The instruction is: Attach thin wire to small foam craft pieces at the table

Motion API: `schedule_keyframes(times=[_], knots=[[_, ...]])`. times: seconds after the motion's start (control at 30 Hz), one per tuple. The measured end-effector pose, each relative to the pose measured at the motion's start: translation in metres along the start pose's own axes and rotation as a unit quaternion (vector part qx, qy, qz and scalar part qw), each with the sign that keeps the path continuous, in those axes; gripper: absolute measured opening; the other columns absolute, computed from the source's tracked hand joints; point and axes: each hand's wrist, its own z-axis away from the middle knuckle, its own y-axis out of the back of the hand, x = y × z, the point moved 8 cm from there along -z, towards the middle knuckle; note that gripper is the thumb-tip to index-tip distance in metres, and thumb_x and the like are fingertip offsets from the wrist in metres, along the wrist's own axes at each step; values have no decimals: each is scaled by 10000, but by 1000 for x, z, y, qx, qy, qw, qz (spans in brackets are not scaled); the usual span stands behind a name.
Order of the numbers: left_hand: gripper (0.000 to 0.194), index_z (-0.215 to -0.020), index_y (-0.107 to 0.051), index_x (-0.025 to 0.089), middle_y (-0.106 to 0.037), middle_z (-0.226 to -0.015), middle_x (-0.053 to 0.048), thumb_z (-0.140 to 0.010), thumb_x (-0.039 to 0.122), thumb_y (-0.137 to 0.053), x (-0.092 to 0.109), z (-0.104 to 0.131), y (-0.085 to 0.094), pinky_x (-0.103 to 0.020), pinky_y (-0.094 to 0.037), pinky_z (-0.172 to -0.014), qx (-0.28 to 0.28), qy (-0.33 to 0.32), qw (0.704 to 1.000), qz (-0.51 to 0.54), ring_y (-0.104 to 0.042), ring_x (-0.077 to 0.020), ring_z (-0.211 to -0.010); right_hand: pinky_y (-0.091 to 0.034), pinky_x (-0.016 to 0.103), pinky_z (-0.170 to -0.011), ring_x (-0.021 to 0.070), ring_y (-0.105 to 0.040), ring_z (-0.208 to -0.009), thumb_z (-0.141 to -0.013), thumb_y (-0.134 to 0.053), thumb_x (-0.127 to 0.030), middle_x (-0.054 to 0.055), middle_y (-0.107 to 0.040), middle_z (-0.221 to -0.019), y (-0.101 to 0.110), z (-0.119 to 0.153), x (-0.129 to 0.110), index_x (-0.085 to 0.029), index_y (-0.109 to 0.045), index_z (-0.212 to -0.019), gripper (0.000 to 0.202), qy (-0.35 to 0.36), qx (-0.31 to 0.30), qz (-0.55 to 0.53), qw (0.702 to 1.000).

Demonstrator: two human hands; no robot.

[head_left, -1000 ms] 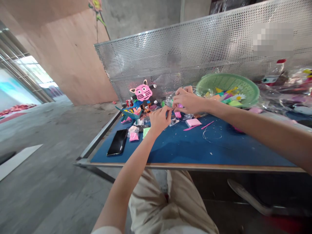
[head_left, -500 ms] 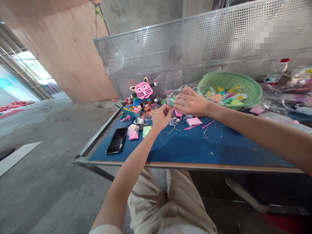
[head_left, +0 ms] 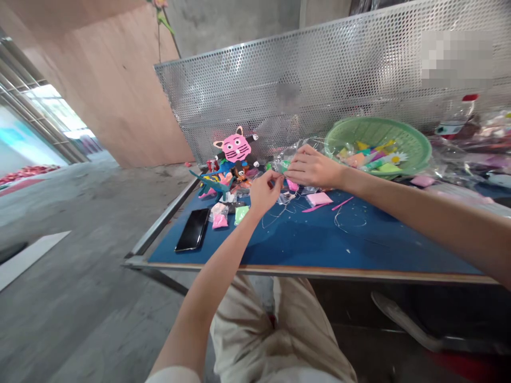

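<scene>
My left hand [head_left: 265, 192] is closed in a pinch above the blue table [head_left: 303, 242]; what its fingertips hold is too small to make out. Touching or nearly touching it, my right hand [head_left: 313, 169] has its fingers bent together over a clear plastic bag [head_left: 284, 159] with something green in it. Whether the right fingers grip the bag is partly hidden. Just below the hands lie a pink packet [head_left: 318, 199], thin wires and pink strips [head_left: 342, 204]. A pink cat-face figure [head_left: 237, 148] stands behind and left of my left hand.
A black phone [head_left: 192, 230] lies at the table's left, near small pink and green packets [head_left: 241, 215]. On the right are a green basket [head_left: 415, 151] of coloured pieces and a bottle [head_left: 455, 119]. Perforated metal [head_left: 319, 69] closes off the back. A shoe shows below the table.
The view has shifted very slightly. The right hand's fingers have moved a little, and both hands stay in nearly the same place.
</scene>
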Motion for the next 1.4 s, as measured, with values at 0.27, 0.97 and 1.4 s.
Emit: schedule_keyframes(times=[0.27,0.97,1.4], knots=[[137,-846,-688,217,-672,-655,6,-934,275,-601,11,2,6,-268,-365,-591,24,-53,991,-117,-625,-145,-620,-367,414,-903,207,-566,-926,-1065,-331,-337,36,-702,-896,6,-6,-3,-270,-733,-973,418,2,-6,35,999],[176,-911,-709,229,-743,-757,-23,-957,322,-565,19,4,1,-277,-343,-579,-15,-132,970,-202,-676,-174,-690,-374,385,-863,134,-558,-642,-783,-672,-211,10,-767,-700,1,-32,21,-236,-829,-796,159,-164,-262,-148,940],[196,-944,-711,237,-744,-791,-18,-976,338,-546,16,2,3,-283,-385,-629,-49,-142,969,-195,-672,-170,-733,-375,277,-655,114,-564,-600,-813,-720,-271,25,-745,-659,-11,-23,34,-149,-820,-782,160,-187,-222,-331,898]])
